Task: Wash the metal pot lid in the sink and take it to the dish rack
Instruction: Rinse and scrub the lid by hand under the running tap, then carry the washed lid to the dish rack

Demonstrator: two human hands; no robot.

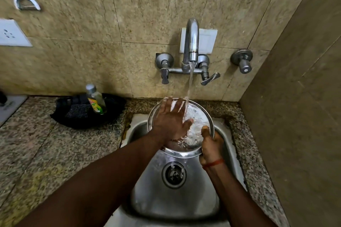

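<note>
- Right hand (pixel 210 145) clamps the metal pot lid (pixel 195 116) by its rim, over the sink (pixel 184 199).
- Left hand (pixel 169 120) lies flat, fingers apart, on the lid under tap (pixel 191 42) water.
- Dish-soap bottle (pixel 96 101) at the table's back edge; label unreadable.

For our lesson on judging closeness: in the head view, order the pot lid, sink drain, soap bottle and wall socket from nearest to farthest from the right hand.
From the right hand:
1. Pot lid, gripped at its right rim.
2. Sink drain, just below-left.
3. Soap bottle, on the left counter.
4. Wall socket, far upper left.
</note>
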